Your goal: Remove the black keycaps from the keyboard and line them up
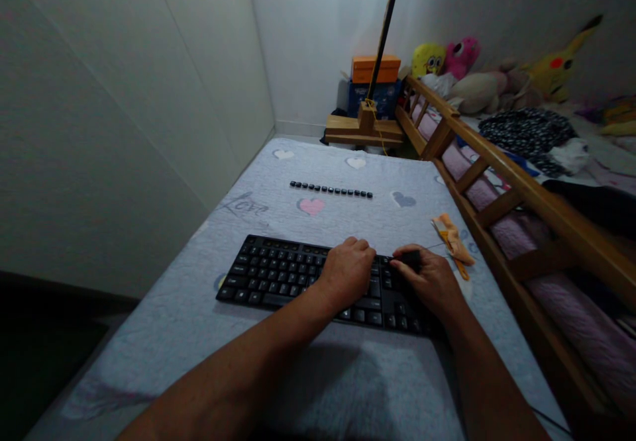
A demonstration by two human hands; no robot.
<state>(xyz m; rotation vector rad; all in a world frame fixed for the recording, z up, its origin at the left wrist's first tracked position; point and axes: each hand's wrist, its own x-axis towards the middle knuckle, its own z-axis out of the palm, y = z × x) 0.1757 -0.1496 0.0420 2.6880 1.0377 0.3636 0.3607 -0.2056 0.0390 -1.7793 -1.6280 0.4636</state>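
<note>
The keyboard (278,272) under the fingers could skid on the soft quilt (199,342) if pressed unevenly. The left hand (348,265) curls over its far edge, any grip hidden; the right hand (434,282) has thumb and forefinger slightly parted beside a dark piece (410,258), hold unclear; small black pieces (330,191) line up beyond the left fingertips.

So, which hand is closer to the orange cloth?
The right hand is nearer, over the right part of the keyboard, just left of the orange cloth. The left hand is farther away, over the keyboard's middle.
</note>
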